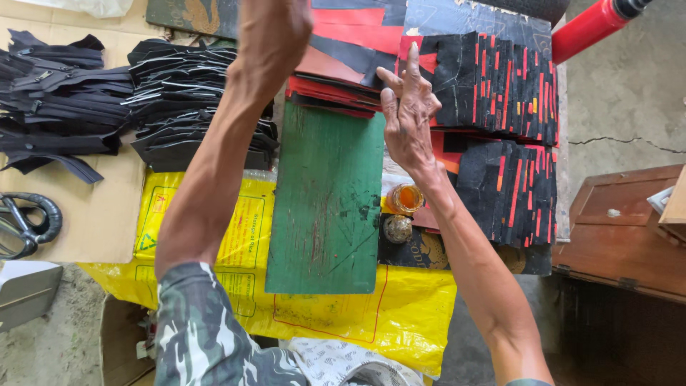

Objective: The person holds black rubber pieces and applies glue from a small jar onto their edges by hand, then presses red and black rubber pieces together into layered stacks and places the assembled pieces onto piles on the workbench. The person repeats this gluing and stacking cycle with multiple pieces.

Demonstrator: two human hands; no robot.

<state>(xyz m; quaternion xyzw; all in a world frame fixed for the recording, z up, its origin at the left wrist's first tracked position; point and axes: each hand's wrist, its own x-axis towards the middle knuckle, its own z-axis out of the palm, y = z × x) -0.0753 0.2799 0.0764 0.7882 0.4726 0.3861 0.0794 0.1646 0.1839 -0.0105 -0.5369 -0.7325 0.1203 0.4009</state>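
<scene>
My right hand [409,114] is stretched forward with fingers apart, resting on the near edge of a fanned row of black and red cut pieces [493,82]. It holds nothing that I can see. My left arm reaches up and away; my left hand [275,32] is cut off by the top edge of the view, above a stack of red and black sheets [336,82]. Its fingers are hidden. A worn green board [329,200] lies between my arms.
A small open jar of orange glue [407,198] and a second jar [398,228] stand by the board. Piles of black zippers [64,93] lie left on cardboard, scissors [25,225] beside them. A second fanned row [511,189], a yellow sack [400,314] and a brown wooden box [622,229] are nearby.
</scene>
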